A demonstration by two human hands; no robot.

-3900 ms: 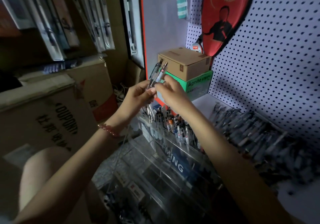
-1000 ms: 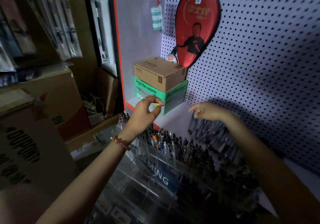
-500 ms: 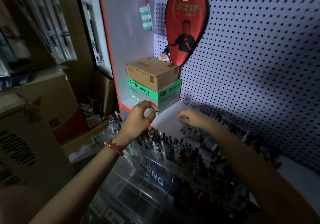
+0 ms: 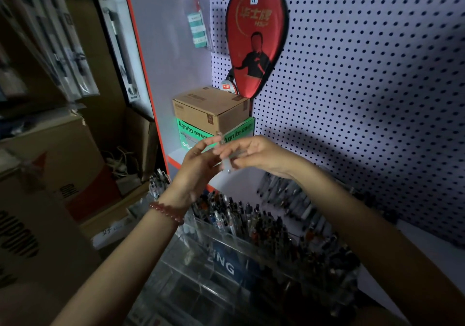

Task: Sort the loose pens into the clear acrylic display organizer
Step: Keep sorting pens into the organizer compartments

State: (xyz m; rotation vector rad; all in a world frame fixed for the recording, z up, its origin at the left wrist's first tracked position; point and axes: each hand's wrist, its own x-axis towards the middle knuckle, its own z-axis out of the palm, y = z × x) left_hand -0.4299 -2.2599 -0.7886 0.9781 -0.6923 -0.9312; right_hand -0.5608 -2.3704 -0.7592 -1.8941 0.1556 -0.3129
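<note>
A pale translucent pen (image 4: 225,160), blurred by motion, stands roughly upright in front of the green box. My right hand (image 4: 261,155) pinches it from the right, and my left hand (image 4: 198,165), with a bead bracelet on its wrist, pinches it from the left. Below my hands sits the clear acrylic organizer (image 4: 226,262), its back row packed with several upright pens (image 4: 251,222). A heap of loose pens (image 4: 289,199) lies on the white shelf to the right, under my right forearm.
A brown carton (image 4: 211,110) sits on a green Agnite box (image 4: 191,134) at the back of the shelf. A red paddle case (image 4: 256,36) hangs on the pegboard (image 4: 364,86). Large cardboard boxes (image 4: 50,174) stand at the left.
My right hand has lifted off the pile of loose pens with a pen and come left to meet my left hand, which rose slightly. The camera has tilted a little.
</note>
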